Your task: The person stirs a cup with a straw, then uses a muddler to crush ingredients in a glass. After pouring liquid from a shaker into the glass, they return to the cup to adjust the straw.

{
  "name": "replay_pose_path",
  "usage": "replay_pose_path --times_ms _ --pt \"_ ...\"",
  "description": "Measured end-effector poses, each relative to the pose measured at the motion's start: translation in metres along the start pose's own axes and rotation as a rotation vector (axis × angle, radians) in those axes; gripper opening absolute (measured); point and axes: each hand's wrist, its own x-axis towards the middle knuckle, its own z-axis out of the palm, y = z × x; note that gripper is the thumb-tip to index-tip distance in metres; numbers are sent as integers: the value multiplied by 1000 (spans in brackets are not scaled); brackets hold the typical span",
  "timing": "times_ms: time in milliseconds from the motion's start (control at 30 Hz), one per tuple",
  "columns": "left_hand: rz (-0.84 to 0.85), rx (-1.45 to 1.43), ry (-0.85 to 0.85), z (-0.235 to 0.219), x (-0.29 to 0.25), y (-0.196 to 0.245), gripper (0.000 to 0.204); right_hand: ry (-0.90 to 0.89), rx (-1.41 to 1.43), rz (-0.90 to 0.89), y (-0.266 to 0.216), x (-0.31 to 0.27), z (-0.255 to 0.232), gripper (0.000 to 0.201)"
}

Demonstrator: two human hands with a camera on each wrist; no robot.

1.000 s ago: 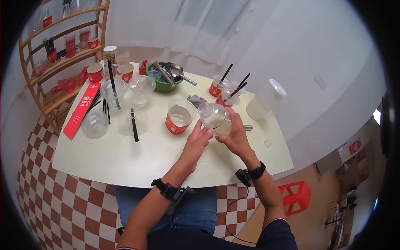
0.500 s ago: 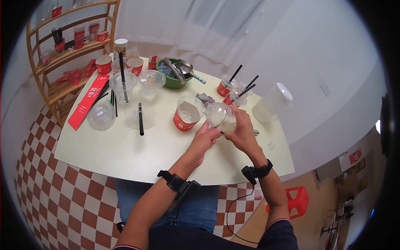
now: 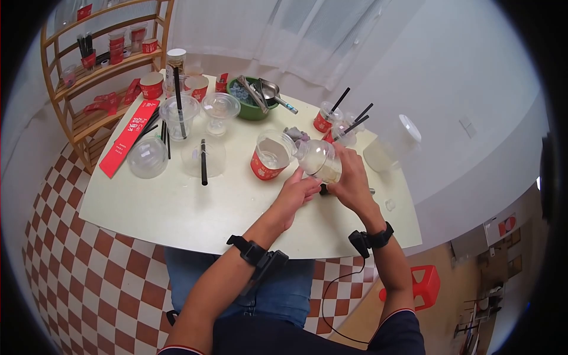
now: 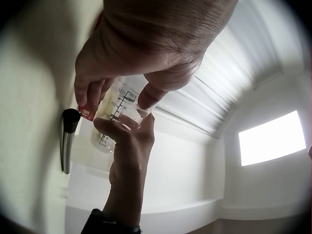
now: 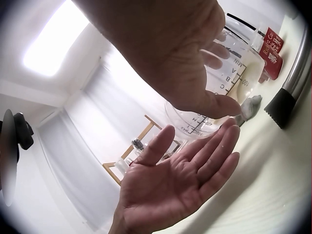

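The right hand (image 3: 353,183) grips a clear bottle with printed measuring marks (image 3: 320,161), tilted so its neck lies at the rim of a clear cup with a red sleeve (image 3: 267,165). Some pale liquid shows inside the bottle in the right wrist view. Palm up and fingers extended, the left hand (image 5: 178,187) lies beneath the bottle, its fingertips touching or nearly touching it. In the left wrist view, the left hand (image 4: 151,44) partly covers the bottle (image 4: 121,105). The cup holds something clear.
Left on the table (image 3: 177,216) are clear cups, a dome lid (image 3: 148,158), black straws and a red packet (image 3: 130,137). Behind stands a green bowl (image 3: 255,111) with tongs and a scoop. Strawed cups and a clear container (image 3: 378,155) stand right; a grey cloth (image 3: 296,134) lies behind the bottle.
The bottle's neck has come closer to the red-sleeved cup's rim, with the bottle tipped over it. The left hand's fingers have straightened beneath the bottle. The head view has shifted slightly.
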Motion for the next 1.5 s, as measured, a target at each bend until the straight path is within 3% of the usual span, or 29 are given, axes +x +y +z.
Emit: replay_pose_path --times_ms 433,533,567,633,667,733,800,867,967,1033,1100,1200,1233,1433,1500 --pt "-5 48 15 1 -1 2 84 34 76 18 8 -2 7 94" --pt "135 147 36 2 1 -1 98 102 402 148 16 -7 15 96" --pt "211 214 39 2 7 -5 103 100 649 255 25 -11 25 102" --pt "378 349 26 2 23 -13 112 143 1082 241 22 -17 36 108" --pt "439 282 -10 15 17 -4 116 138 1071 221 23 -21 43 110" --pt "597 409 56 14 33 -6 110 151 996 155 5 -29 47 116" --pt "509 512 114 25 20 14 104 -17 1285 215 -2 -34 35 110" --pt "531 529 106 20 22 16 103 -46 767 153 22 -55 30 93" --pt "553 632 176 13 16 23 106 -104 331 164 71 -105 6 80" --pt "510 649 142 12 13 24 106 -78 225 246 111 -144 -6 69" --pt "494 702 125 11 12 19 106 -84 129 252 137 -172 -20 47" --pt "486 755 97 13 13 7 106 -131 320 384 149 -196 -22 33" --pt "469 711 87 16 13 5 106 -75 187 295 142 -198 -27 26" --pt "465 727 86 11 16 1 106 -37 214 517 136 -182 -72 24" --pt "481 747 94 7 17 -1 105 -3 267 497 150 -154 -98 25"
